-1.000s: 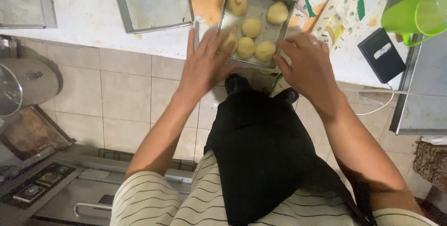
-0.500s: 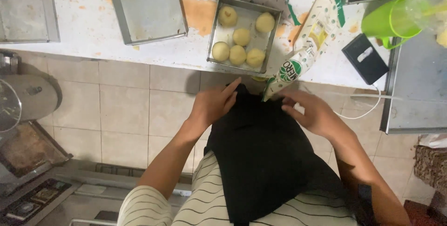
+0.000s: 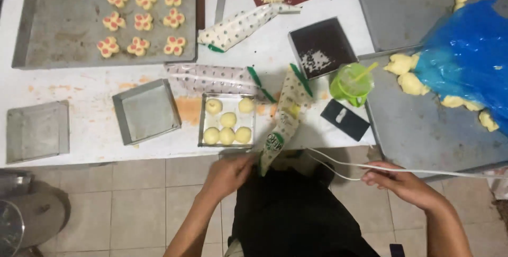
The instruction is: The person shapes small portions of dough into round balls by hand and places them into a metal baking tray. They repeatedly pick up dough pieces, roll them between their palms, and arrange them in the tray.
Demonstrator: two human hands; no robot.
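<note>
Both hands have dropped below the table edge since the earlier frame. Left hand [image 3: 228,174] rests by the hanging tip of a piping bag [image 3: 283,124], fingers curled; actual grip can't be told. Right hand [image 3: 403,183] pinches a white cable [image 3: 402,170]. Beyond, small tin [image 3: 203,124] holding dough balls [image 3: 227,128]; farthest, tray of flower cookies [image 3: 63,29].

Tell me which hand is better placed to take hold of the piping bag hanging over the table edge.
Left. The left hand sits right beside the lower end of the piping bag, while the right hand is further off and touching the white cable.
</note>
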